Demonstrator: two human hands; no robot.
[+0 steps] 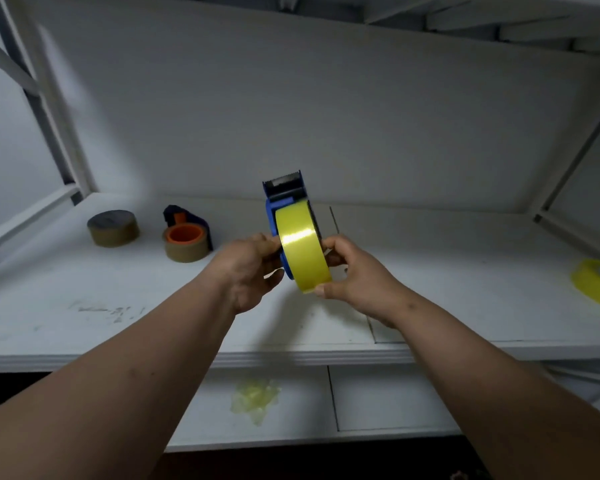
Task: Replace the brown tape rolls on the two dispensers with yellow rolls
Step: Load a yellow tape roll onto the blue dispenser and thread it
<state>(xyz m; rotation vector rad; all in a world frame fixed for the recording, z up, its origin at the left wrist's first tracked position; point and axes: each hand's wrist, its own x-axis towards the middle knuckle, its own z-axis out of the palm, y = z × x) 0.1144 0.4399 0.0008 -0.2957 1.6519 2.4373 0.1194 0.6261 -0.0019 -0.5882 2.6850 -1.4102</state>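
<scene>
I hold a blue tape dispenser [284, 195] upright above the white shelf, with a yellow tape roll [302, 247] seated on it. My left hand [248, 268] grips the dispenser's blue side from the left. My right hand [354, 271] pinches the yellow roll from the right, thumb at its lower edge. A second dispenser [187, 225], dark with an orange hub, lies on the shelf to the left and carries a brown roll [186, 249]. A loose brown roll [113, 228] lies flat further left. Another yellow roll [598, 284] lies at the right edge.
The white shelf [118, 306] has a back wall and metal frame posts at both sides. A lower shelf [378, 396] under my arms holds a crumpled wad of yellowish tape [255, 400].
</scene>
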